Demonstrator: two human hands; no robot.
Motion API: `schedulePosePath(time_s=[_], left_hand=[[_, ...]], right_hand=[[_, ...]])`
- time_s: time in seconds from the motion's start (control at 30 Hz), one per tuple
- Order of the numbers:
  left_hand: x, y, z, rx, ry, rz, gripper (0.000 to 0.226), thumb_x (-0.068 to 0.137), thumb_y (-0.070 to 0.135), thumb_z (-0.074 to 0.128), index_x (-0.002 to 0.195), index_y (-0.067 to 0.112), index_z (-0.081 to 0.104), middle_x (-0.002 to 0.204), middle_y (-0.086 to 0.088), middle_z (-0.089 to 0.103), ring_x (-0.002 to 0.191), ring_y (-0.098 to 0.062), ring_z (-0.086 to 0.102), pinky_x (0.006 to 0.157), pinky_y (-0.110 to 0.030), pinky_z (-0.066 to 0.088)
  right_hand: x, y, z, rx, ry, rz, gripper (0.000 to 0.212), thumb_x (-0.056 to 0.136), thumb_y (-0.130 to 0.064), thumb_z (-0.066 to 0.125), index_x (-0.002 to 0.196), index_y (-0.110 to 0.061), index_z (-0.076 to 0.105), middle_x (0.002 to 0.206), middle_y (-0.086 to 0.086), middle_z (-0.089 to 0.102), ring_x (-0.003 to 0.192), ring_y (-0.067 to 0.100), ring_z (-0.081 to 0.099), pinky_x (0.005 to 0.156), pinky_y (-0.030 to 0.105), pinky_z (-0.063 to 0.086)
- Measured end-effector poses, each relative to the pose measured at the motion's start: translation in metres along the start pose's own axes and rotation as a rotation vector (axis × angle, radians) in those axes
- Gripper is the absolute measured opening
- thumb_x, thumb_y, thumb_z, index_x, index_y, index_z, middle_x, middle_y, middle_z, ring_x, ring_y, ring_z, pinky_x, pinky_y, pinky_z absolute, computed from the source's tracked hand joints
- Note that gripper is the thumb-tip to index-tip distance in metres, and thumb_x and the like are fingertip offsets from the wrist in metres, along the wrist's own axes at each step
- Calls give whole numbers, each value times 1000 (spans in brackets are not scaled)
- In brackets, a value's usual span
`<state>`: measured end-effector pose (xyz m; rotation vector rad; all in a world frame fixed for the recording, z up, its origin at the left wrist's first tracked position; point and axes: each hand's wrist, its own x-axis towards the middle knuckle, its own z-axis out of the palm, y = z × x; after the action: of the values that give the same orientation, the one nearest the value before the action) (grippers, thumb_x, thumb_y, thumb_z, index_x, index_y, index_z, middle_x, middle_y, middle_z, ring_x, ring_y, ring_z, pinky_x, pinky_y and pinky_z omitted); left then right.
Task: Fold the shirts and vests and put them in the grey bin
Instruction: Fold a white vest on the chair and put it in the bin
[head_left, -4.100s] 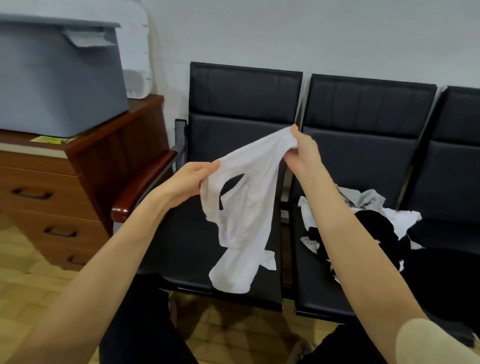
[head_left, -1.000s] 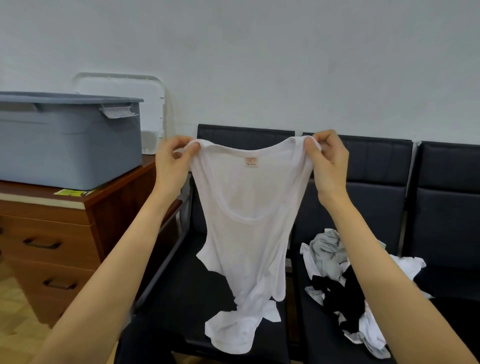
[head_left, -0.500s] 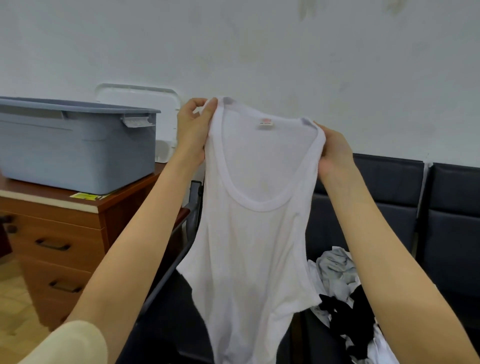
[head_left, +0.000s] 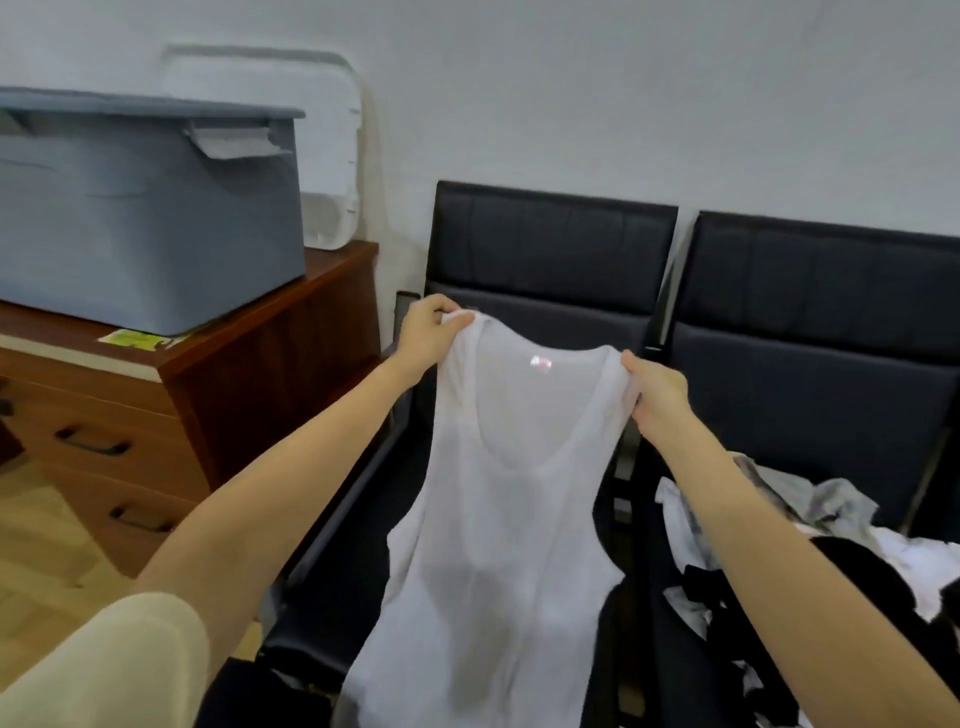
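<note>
Vest (head_left: 511, 525), white and thin enough to show the dark seat behind it, hangs spread by its two shoulder straps in the middle of the view, neckline scooping downward and a small pink label just under the back collar. The left hand (head_left: 427, 336) pinches the strap at about 11 o'clock from the vest's centre, fingers (head_left: 451, 323) curled over the fabric edge. The right hand (head_left: 655, 392) pinches the other strap at about 2 o'clock, thumb on top and the cloth bunched under it, sitting a little lower than the left, so the top edge slopes down toward 3 o'clock. The vest's body falls toward 6 o'clock in front of the left-most black chair (head_left: 550, 249); its hem runs out of the bottom of the picture.

At 9 to 10 o'clock the grey bin (head_left: 145, 218) stands on a brown wooden tabletop (head_left: 291, 312) belonging to a chest of drawers, with a yellow-green sticker (head_left: 137, 339) lying at the bin's near corner. A white plastic lid or panel (head_left: 332, 156) leans against the wall behind the bin.

At 4 o'clock, on the next chair (head_left: 821, 332) along, lies a loose heap of clothes (head_left: 810, 551) in grey, white and black, partly hidden by the right forearm. A cream sleeve (head_left: 98, 670) shows at 7 o'clock.
</note>
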<state>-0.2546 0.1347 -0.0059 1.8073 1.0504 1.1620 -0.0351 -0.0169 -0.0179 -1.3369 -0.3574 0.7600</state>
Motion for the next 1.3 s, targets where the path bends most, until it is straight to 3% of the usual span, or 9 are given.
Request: schedulePosePath(time_s=[0.17, 0.33, 0.43, 0.53, 0.67, 0.83, 1.1, 1.17, 1.3], left_hand=[[25, -98, 44, 148, -131, -129, 15, 85, 21, 73, 74, 15, 66, 71, 2, 62, 68, -10, 58, 65, -23, 44], [54, -174, 88, 142, -159, -369, 15, 90, 15, 68, 91, 2, 60, 79, -10, 60, 50, -18, 65, 46, -28, 49], [74, -201, 113, 25, -160, -508, 13, 91, 10, 65, 93, 5, 53, 88, -12, 56, 63, -31, 70, 52, -36, 58], [98, -218, 132, 15, -141, -456, 14, 90, 9, 65, 86, 8, 52, 95, -14, 57, 75, -31, 70, 65, -40, 61], [126, -233, 155, -61, -76, -394, 12, 93, 10, 62, 87, 11, 52, 94, -9, 59, 65, -18, 70, 59, -23, 58], [134, -255, 171, -24, -101, -380, 8, 90, 12, 67, 89, 8, 60, 91, -7, 65, 69, -16, 71, 61, -21, 57], [123, -292, 185, 29, -121, -501, 14, 88, 10, 70, 79, 12, 60, 79, -9, 65, 66, -17, 69, 59, -23, 58], [123, -297, 187, 9, -143, -515, 6, 89, 8, 68, 89, 7, 62, 90, -11, 66, 69, -17, 69, 61, -23, 58], [102, -301, 179, -12, -145, -495, 28, 94, 8, 60, 121, 5, 54, 112, -9, 56, 71, -18, 67, 60, -26, 56]], right_hand=[[69, 80, -11, -211, -15, 12, 11, 87, -13, 71, 80, -8, 65, 101, 8, 67, 99, 21, 62, 81, 31, 49], [131, 141, -14, -453, 61, -8, 20, 84, -14, 75, 68, -14, 62, 72, 2, 61, 72, 18, 58, 64, 30, 47], [169, 163, -11, -435, 107, 42, 22, 86, -8, 71, 69, -12, 59, 68, 6, 59, 54, 17, 57, 54, 28, 53], [202, 170, -2, -371, 132, 15, 18, 87, -5, 69, 74, -9, 58, 77, 5, 64, 55, 15, 66, 61, 27, 59], [238, 177, 8, -404, 195, -124, 22, 88, -8, 67, 72, -16, 55, 67, 2, 65, 66, 19, 70, 77, 34, 58], [254, 205, 14, -502, 194, -137, 21, 87, -13, 69, 74, -19, 55, 63, 3, 66, 67, 20, 71, 83, 37, 57], [262, 244, 9, -477, 239, 38, 17, 84, -7, 72, 81, -9, 56, 90, 13, 67, 59, 16, 68, 71, 30, 60], [264, 247, 4, -489, 216, 39, 16, 84, -6, 71, 88, -8, 56, 92, 12, 66, 68, 20, 70, 76, 34, 60], [257, 260, -19, -714, 154, -76, 27, 88, -9, 66, 110, -14, 51, 109, 9, 59, 91, 26, 68, 82, 44, 58]])
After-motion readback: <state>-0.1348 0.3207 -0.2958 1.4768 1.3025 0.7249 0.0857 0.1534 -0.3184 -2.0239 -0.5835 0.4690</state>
